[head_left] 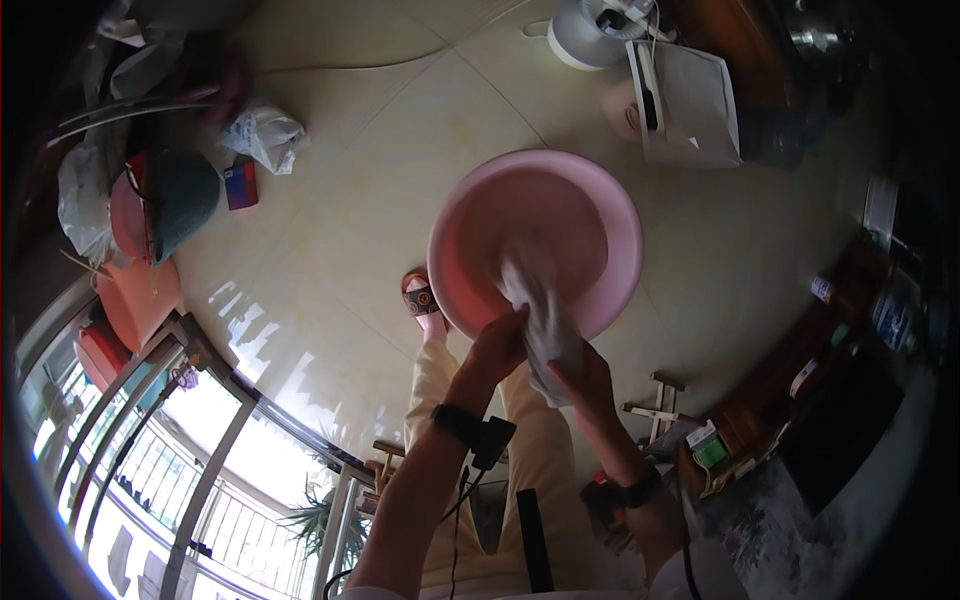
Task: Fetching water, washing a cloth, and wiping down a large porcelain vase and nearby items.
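Observation:
A pale grey cloth (pixel 545 318) hangs from my hands, bunched lengthwise, its far end dipping into a pink basin (pixel 626 240). My left hand (pixel 498 345) closes on the cloth's left side at the near rim. On the other side my right hand (pixel 586 378) grips its lower part, close to my lap. The cloth's exact kind cannot be made out. Inside, the basin is shadowed, and whether it holds water is unclear.
The basin stands on a tiled floor beside my sandalled foot (pixel 418 300). A bucket (pixel 185 205), plastic bags (pixel 265 138) and a small box (pixel 240 187) are at left. A white fan-like appliance (pixel 583 38) stands far right, a wooden stool (pixel 658 405) nearer.

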Motion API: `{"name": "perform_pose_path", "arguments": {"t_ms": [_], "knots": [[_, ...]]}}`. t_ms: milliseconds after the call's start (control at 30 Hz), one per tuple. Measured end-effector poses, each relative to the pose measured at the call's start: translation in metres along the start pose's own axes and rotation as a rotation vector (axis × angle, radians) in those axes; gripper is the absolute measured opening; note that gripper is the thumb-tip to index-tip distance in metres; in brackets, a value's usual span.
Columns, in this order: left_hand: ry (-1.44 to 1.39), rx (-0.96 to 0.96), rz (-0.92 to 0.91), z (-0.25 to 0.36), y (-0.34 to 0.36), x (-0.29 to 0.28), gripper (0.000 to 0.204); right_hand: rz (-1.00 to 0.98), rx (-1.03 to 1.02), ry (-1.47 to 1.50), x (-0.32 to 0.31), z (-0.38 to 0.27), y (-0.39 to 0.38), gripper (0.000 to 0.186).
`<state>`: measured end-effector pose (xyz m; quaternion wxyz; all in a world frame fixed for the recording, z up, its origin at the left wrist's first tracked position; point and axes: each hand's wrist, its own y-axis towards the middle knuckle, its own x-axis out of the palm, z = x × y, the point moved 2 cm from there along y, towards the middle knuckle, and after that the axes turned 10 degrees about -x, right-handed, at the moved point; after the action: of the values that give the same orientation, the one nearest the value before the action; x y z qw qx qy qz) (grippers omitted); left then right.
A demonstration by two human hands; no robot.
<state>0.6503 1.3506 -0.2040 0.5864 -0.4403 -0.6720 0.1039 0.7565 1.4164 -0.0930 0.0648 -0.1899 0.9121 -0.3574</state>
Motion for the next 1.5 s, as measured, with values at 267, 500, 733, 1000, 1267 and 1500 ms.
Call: {"name": "perform_pose_path", "arguments": {"t_ms": [267,500,733,1000,1267,1500], "knots": [[0.744,0.287,0.649,0.029,-0.084,0.002,0.050,-0.102,-0.115,-0.537,0.024,0.022,0.044,0.039],[1.383,0.551,0.583,0.031,-0.064,0.033,0.020,-0.103,-0.271,-0.913,-0.013,0.113,0.104,0.039],[1.750,0.603,0.665,0.015,-0.112,0.072,0.045,-0.037,-0.318,-0.531,-0.003,0.036,0.042,0.035],[1.187,0.914,0.014,0.036,-0.122,0.059,0.045,-0.011,-0.607,-0.379,0.042,0.016,0.053,0.027],[1.532,0.871,0.479,-0.025,-0.073,0.007,0.034,-0.067,-0.376,-0.444,-0.026,0.064,0.055,0.034],[1.425,0.617,0.777,-0.032,-0.202,0.037,0.034,-0.321,-0.609,-1.306,-0.065,0.028,0.020,0.038]]}}
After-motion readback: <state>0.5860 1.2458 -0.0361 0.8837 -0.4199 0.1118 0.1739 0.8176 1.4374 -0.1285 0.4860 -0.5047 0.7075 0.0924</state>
